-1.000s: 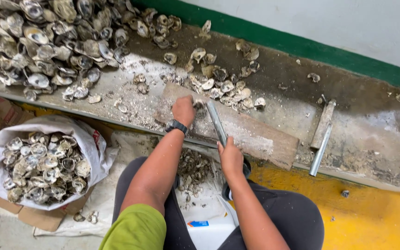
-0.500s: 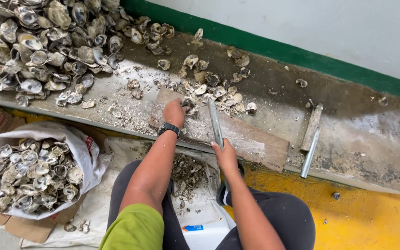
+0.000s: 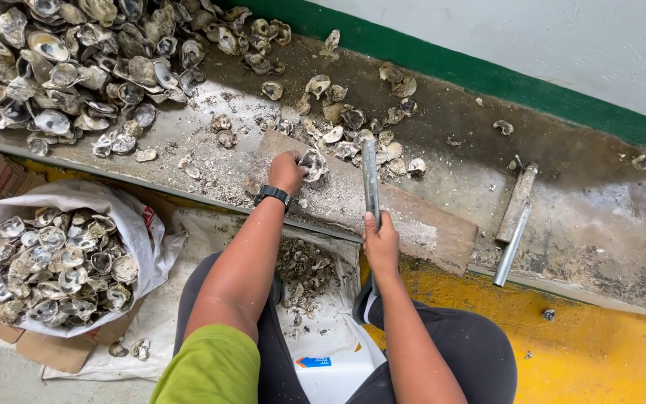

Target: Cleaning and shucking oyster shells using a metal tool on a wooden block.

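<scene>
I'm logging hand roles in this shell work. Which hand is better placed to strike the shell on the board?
Probably the right hand: it grips the metal rod, whose tip lies beside the oyster shell. The left hand holds that shell on the wooden board.

Shell (image 3: 312, 163) on board (image 3: 413, 217), sack (image 3: 61, 258) left.

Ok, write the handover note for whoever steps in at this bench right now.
Left hand: holds an oyster shell down on the wooden board.
Right hand: grips a metal bar, its tip lying over the board.
Done: the white sack at left is full of shells; broken bits lie in the bag between the knees.
Left: a big shell pile on the ledge, and loose shells beyond the board. A spare tool lies to the right.
</scene>
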